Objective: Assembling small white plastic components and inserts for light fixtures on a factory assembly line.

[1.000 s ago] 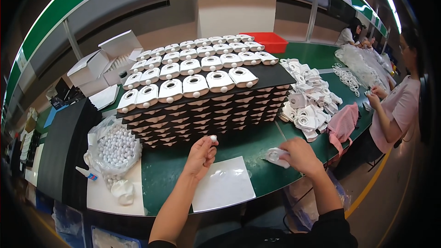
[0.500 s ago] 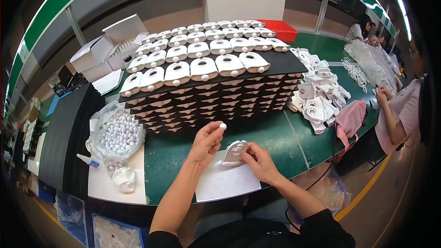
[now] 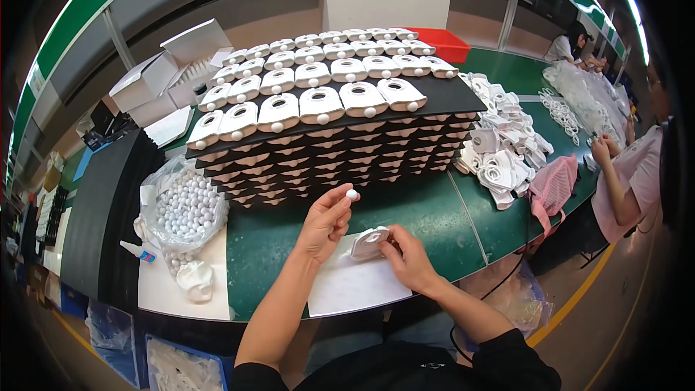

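Note:
Between thumb and fingertips, my left hand [image 3: 326,223] pinches a small white ball [image 3: 352,195] above the green table. My right hand [image 3: 410,257] grips a flat white part [image 3: 369,242] with a round hole, rounded at one end, by its right side. It is tilted over a white paper sheet [image 3: 358,282], and the ball is apart from it. Beyond my hands stands a stack of black boards [image 3: 340,166]. Rows of similar white parts [image 3: 320,103] lie on its top board, with white balls at their near edges.
A plastic bag of white balls [image 3: 190,206] and a glue bottle [image 3: 137,251] lie at left. Loose white parts [image 3: 507,141] are heaped right, beside a pink mesh bag [image 3: 553,187]. A red bin [image 3: 441,47] stands behind; a co-worker [image 3: 630,181] sits at right.
The white part in my right hand has tipped, so its face shows at a flatter angle. My left hand, still pinching the ball, has barely shifted.

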### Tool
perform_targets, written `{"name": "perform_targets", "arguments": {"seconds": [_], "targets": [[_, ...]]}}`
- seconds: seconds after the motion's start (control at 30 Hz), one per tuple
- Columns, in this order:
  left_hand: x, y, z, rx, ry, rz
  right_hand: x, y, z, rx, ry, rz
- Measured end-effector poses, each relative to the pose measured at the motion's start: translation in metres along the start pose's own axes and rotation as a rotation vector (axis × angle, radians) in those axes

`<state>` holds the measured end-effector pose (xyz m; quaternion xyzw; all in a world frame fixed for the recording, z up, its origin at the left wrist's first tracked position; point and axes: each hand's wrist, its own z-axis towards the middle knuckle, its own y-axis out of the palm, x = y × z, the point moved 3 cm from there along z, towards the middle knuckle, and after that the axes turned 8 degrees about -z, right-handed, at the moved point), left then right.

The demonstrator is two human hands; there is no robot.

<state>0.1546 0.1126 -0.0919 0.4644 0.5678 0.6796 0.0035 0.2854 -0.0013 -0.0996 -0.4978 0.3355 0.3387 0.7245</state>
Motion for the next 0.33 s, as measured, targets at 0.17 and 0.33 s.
{"name": "perform_targets", "arguments": {"seconds": [0.17, 0.33], "targets": [[0.000, 0.002, 0.002, -0.006, -0.003, 0.026, -0.014, 0.002, 0.000, 0.024, -0.245, -0.247], [-0.002, -0.003, 0.002, 0.000, -0.012, 0.088, -0.013, 0.003, -0.001, -0.060, -0.107, -0.082]]}}
